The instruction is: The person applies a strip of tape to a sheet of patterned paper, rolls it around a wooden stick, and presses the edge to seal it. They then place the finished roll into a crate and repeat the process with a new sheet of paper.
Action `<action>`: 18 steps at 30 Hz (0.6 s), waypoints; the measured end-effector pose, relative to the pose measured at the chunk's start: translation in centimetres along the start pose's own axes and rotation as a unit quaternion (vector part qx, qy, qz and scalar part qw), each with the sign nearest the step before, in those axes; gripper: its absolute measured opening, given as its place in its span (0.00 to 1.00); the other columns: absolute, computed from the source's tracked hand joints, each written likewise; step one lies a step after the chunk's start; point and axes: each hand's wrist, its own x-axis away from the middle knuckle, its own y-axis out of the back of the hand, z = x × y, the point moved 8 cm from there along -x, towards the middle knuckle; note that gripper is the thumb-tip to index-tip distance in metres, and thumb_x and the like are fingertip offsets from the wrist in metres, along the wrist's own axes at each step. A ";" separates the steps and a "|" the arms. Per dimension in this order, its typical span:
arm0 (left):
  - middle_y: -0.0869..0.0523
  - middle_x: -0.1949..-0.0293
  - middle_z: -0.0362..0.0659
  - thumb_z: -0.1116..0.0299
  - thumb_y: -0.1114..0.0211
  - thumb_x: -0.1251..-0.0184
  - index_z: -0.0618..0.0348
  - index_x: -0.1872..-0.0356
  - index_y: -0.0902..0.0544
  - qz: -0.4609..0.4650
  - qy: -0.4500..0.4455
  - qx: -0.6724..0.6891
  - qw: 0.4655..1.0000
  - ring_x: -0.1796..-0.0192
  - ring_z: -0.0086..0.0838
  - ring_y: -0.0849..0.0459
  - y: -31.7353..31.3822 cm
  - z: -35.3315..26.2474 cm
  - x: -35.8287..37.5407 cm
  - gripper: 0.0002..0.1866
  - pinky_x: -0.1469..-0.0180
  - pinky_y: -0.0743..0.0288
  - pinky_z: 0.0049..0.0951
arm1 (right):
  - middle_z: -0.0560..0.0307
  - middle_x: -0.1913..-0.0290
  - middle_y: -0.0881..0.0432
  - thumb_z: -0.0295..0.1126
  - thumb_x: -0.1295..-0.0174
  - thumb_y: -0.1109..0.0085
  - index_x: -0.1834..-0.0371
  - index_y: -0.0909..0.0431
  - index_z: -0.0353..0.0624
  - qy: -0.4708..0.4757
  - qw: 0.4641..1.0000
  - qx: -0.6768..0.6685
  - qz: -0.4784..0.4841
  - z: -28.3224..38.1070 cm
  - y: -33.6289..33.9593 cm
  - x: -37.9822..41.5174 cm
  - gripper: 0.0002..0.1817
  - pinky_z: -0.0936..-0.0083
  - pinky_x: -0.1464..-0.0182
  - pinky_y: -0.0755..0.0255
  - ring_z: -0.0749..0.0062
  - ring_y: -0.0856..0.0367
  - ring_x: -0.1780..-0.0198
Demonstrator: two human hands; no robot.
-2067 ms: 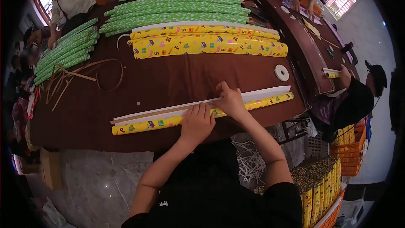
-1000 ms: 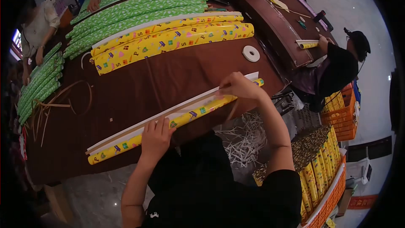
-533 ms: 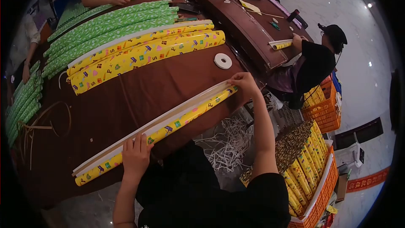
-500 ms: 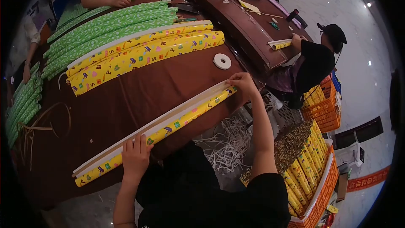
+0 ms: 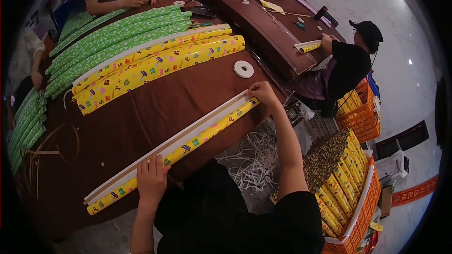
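A long yellow patterned paper roll (image 5: 202,137) lies along the front edge of the brown table (image 5: 188,84), its white inner side showing as a strip at the back. My left hand (image 5: 151,176) presses on the roll left of its middle, fingers on the paper. At the roll's right end, my right hand (image 5: 262,95) pinches the white edge between thumb and fingers. A white tape ring (image 5: 243,69) lies just beyond that hand. Further back rest wider yellow sheets (image 5: 160,70), loosely rolled.
Green rolls (image 5: 117,37) lie at the back left, beside tan strips (image 5: 59,146). Co-workers sit across and at the right, one in a black cap (image 5: 369,35). An orange crate (image 5: 362,216) of yellow rolls and shredded white strips (image 5: 252,164) are on the floor.
The view has shifted a little. Both hands keep their places on the yellow roll, and the right hand's fingers have moved slightly at the white edge.
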 end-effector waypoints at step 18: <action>0.19 0.47 0.50 0.60 0.36 0.34 0.66 0.48 0.21 -0.014 -0.010 -0.019 1.000 0.60 0.40 0.23 0.1 -0.3 0.2 0.21 0.54 0.26 0.40 | 0.64 0.68 0.23 0.21 0.53 0.28 0.61 0.24 0.41 0.046 0.998 -0.032 -0.028 -3.1 0.7 -1.6 0.17 0.81 0.64 0.30 0.80 0.25 0.66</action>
